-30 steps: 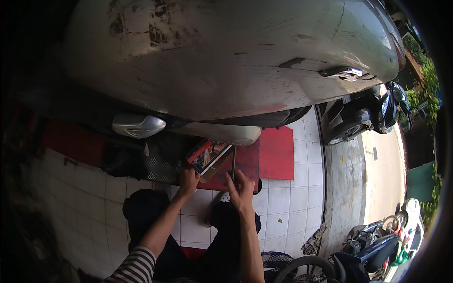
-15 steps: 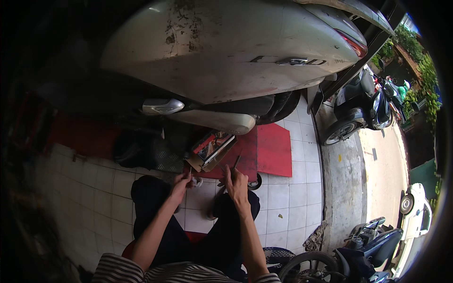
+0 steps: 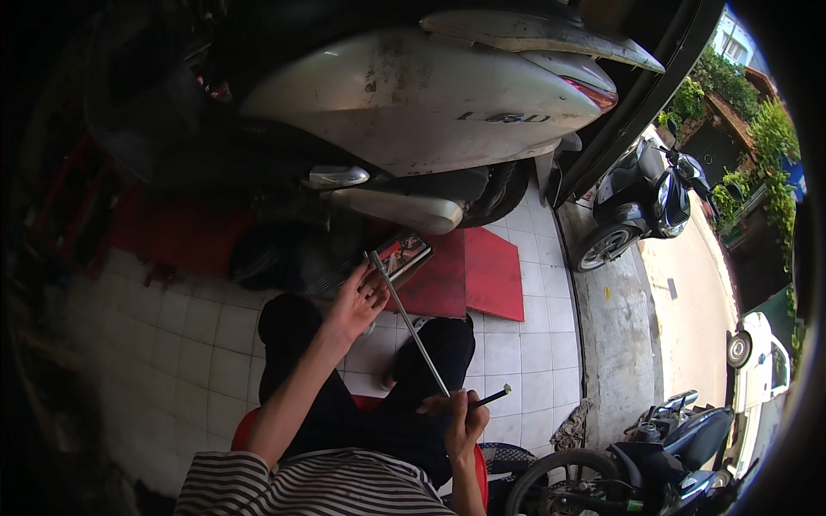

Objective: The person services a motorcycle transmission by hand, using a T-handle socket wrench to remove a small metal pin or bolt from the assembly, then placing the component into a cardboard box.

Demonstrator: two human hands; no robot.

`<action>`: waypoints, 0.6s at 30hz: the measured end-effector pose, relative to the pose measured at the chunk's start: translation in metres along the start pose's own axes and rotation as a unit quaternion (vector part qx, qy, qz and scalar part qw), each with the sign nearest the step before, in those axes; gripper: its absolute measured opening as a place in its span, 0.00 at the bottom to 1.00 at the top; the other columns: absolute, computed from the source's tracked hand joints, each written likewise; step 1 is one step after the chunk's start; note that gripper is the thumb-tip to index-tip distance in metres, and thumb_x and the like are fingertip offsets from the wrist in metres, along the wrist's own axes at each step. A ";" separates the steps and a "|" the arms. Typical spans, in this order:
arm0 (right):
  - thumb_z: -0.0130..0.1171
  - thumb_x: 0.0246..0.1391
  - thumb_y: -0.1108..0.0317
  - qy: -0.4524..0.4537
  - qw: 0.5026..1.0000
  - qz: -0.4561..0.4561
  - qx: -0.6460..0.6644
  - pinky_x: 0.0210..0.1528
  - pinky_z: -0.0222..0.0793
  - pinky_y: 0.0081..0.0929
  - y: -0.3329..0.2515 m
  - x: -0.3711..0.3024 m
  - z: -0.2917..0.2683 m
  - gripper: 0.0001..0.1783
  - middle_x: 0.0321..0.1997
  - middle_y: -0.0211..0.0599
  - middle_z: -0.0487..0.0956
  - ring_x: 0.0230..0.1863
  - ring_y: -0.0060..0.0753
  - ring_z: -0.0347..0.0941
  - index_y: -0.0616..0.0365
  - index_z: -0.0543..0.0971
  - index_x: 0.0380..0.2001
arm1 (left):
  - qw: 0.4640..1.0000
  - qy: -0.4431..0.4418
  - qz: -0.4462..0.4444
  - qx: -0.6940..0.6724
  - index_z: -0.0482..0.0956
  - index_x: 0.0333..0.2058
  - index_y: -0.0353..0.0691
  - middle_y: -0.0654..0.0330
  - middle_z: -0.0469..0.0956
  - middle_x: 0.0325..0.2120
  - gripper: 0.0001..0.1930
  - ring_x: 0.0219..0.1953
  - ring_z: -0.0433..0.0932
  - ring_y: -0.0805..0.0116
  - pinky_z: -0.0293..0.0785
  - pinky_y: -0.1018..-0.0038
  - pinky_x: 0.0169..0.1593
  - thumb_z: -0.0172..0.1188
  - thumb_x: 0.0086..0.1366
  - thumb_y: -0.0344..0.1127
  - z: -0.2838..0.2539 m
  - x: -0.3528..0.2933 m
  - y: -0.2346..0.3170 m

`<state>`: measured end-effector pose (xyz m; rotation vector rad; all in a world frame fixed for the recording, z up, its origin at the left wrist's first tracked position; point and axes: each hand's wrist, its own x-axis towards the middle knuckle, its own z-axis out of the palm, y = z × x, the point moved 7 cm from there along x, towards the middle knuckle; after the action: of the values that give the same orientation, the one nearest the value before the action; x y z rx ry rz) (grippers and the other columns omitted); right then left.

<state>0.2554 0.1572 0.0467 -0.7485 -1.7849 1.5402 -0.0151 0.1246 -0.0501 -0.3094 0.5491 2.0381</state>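
A long, slender metal rod was held slantwise above the dark trousers, its upper end being located at the left hand and its lower end at the right. The right hand was found closed about the lower end, the rod being enclosed within its grip. A dark bar with a pale yellowish tip was seen protruding to the right from the same fist; whether it was joined to the rod could not be determined. The left hand was observed with fingers parted and half curled beside the upper end; whether the rod was gripped or merely touched there could not be told. Just beyond that end, a shallow box was noted on a red platform, its small contents being too indistinct to be identified. Over the platform, a silver scooter was recorded, its side panel being marked by dark scuffs. A red seat was partly covered by the seated person. At the right, a dark scooter, a motorcycle and a white car were seen parked.
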 end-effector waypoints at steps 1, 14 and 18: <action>0.42 0.72 0.63 -0.006 1.000 -0.013 0.004 0.27 0.77 0.25 -0.003 -0.007 0.000 0.25 0.26 0.56 0.82 0.23 0.37 0.81 0.71 0.73 0.25 | 1.000 -0.008 0.005 -0.006 0.80 0.45 0.48 0.65 0.78 0.45 0.10 0.50 0.75 0.70 0.71 0.67 0.55 0.63 0.67 0.41 0.009 -0.004 0.001; 0.39 0.72 0.67 -0.037 0.997 -0.001 0.062 0.28 0.81 0.33 -0.015 -0.054 0.001 0.21 0.29 0.61 0.82 0.27 0.47 0.83 0.73 0.71 0.29 | 0.998 -0.039 0.034 0.025 0.79 0.43 0.41 0.63 0.82 0.35 0.09 0.39 0.82 0.72 0.81 0.70 0.48 0.62 0.68 0.37 0.055 -0.049 0.012; 0.38 0.72 0.67 0.000 0.997 -0.027 0.075 0.29 0.82 0.37 -0.017 -0.061 0.004 0.21 0.30 0.62 0.82 0.28 0.51 0.83 0.73 0.72 0.30 | 0.996 -0.040 0.070 0.027 0.78 0.44 0.37 0.58 0.82 0.37 0.10 0.42 0.82 0.69 0.83 0.68 0.51 0.60 0.68 0.36 0.059 -0.056 0.016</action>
<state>0.2902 0.1046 0.0568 -0.6223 -1.6548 1.6161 -0.0005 0.1049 0.0295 -0.1603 0.5894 2.1564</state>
